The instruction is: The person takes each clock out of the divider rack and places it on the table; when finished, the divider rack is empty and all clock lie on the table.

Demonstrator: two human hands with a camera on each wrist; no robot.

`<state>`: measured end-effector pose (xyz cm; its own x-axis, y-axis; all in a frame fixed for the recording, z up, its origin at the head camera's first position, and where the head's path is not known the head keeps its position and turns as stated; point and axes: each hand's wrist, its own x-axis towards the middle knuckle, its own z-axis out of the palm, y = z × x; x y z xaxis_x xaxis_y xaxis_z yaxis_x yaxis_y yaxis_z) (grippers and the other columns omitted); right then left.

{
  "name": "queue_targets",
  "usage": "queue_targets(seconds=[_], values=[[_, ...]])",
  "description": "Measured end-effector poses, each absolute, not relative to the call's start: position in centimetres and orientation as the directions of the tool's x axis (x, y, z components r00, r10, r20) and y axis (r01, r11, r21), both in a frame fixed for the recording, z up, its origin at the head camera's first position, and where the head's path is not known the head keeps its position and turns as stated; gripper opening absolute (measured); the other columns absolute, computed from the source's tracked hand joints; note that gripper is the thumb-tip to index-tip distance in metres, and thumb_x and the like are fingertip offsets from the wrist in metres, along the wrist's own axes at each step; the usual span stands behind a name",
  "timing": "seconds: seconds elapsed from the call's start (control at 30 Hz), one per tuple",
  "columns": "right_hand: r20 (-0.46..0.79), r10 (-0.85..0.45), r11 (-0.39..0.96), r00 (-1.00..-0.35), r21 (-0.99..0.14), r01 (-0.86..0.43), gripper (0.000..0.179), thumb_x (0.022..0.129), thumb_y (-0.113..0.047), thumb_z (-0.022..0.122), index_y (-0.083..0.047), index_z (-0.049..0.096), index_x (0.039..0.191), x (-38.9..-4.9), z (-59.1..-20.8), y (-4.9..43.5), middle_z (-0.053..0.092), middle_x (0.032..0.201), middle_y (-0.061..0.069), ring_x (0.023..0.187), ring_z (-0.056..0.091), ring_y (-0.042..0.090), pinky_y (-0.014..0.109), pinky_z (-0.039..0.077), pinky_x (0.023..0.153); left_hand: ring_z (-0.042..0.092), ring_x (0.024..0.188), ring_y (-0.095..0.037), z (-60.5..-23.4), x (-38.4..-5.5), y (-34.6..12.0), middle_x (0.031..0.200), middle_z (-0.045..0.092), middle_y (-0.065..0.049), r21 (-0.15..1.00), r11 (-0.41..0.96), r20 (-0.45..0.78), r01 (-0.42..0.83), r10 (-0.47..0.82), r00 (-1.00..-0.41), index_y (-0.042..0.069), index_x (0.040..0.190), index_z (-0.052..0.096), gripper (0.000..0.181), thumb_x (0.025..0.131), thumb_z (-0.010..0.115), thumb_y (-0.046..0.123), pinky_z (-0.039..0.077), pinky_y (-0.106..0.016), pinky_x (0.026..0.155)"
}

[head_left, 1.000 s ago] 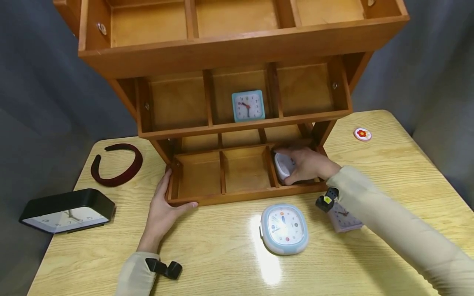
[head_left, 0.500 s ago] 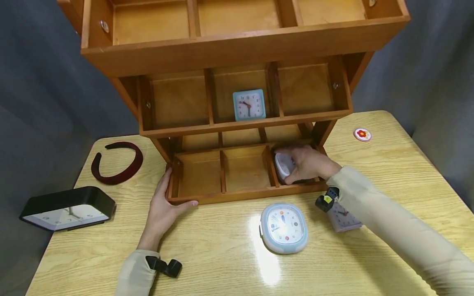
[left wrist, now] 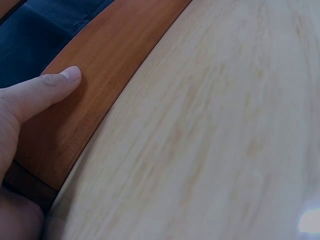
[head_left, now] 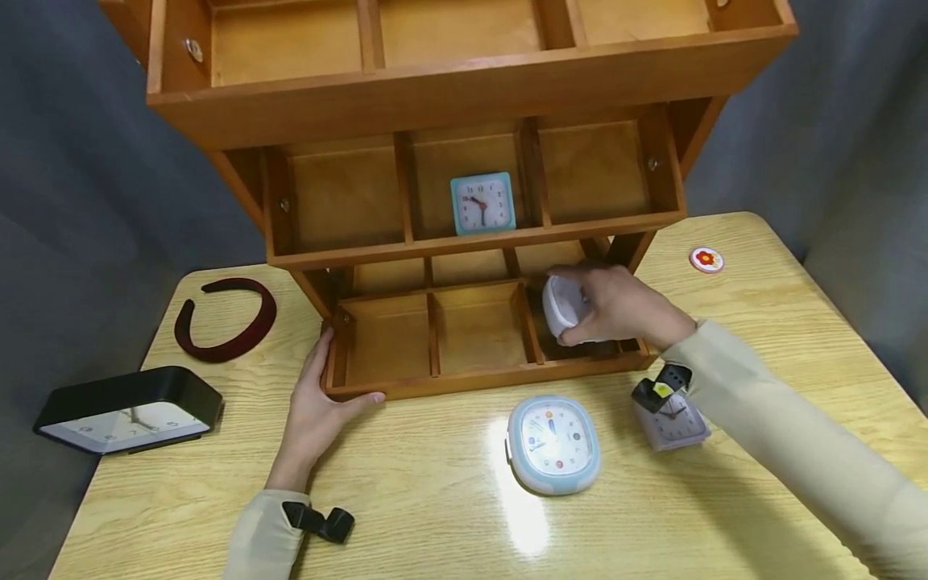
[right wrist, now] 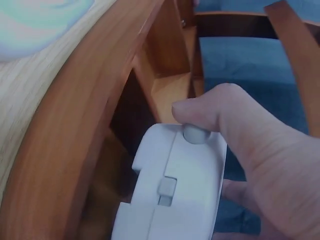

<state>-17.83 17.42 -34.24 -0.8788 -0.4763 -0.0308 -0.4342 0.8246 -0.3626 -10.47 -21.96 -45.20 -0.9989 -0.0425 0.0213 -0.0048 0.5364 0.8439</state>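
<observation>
My right hand [head_left: 627,306] grips a white alarm clock [head_left: 557,310] above the right compartment of the bottom drawer [head_left: 478,377]. The right wrist view shows the thumb on a round grey knob [right wrist: 196,134] at one end of the clock, and a small slide switch [right wrist: 167,190] on its side. At the front left corner of that drawer, my left hand [head_left: 315,415] rests with straight fingers along the side and the thumb extended across the front. In the left wrist view the thumb [left wrist: 55,87] lies against the wooden drawer front [left wrist: 100,82].
Overhead juts an upper drawer [head_left: 471,84]; the middle drawer [head_left: 348,256] holds a turquoise clock [head_left: 482,203]. On the table lie a blue-and-white clock [head_left: 554,445], a lilac clock [head_left: 674,423] beneath the right wrist, a black clock [head_left: 130,411], a dark red headband [head_left: 250,334] and a flower disc [head_left: 706,259].
My right hand has raised the white alarm clock up out of the right compartment and shifted slightly to the right. The left hand stays at the drawer corner.
</observation>
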Motion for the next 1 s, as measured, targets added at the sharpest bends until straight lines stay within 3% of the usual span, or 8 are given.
queue_targets(seconds=[0.37,0.57,0.73,1.0], values=[[0.011,-0.489,0.803,-0.872,-0.385,-0.455,0.084,0.061,-0.023,0.086,-0.003,0.052,0.135,-16.0,-32.7,16.6,0.063,0.111,0.016,0.089,0.060,0.027,0.036,0.054,0.070,0.016,0.149,-0.033,-44.9,-10.4,-22.0,0.163,0.012,-0.001,0.845,0.534,0.019,-0.007,-0.043,-0.999,0.029,0.156,0.012,0.118,0.068,0.089,0.031,0.021,-0.057,0.117],[-0.030,-0.469,0.828,-0.883,-0.362,-0.428,0.087,0.062,-0.030,0.087,-0.009,0.050,0.139,-14.9,-31.9,15.7,0.058,0.118,0.020,0.094,0.058,0.030,0.037,0.054,0.071,0.017,0.149,-0.032,-45.0,-10.4,-21.9,0.162,0.012,0.002,0.850,0.527,0.018,-0.009,-0.047,-0.999,0.031,0.156,0.012,0.118,0.067,0.090,0.032,0.021,-0.057,0.117],[-0.026,-0.485,0.826,-0.874,-0.341,-0.449,0.088,0.060,-0.031,0.086,-0.014,0.050,0.139,-13.4,-31.4,14.4,0.058,0.115,0.019,0.090,0.059,0.029,0.035,0.053,0.067,0.017,0.149,-0.031,-45.1,-10.4,-21.9,0.162,0.012,0.004,0.851,0.525,0.015,-0.014,-0.051,-0.999,0.033,0.155,0.012,0.118,0.067,0.090,0.033,0.021,-0.057,0.117],[-0.076,-0.542,0.784,-0.837,-0.403,-0.471,0.090,0.059,-0.030,0.088,-0.020,0.049,0.140,-11.0,-31.2,11.6,0.055,0.124,0.019,0.085,0.061,0.025,0.030,0.053,0.064,0.018,0.148,-0.031,-45.1,-10.4,-22.0,0.162,0.013,0.002,0.851,0.525,0.030,0.002,-0.045,-0.999,0.031,0.156,0.013,0.117,0.067,0.090,0.031,0.022,-0.057,0.117]])
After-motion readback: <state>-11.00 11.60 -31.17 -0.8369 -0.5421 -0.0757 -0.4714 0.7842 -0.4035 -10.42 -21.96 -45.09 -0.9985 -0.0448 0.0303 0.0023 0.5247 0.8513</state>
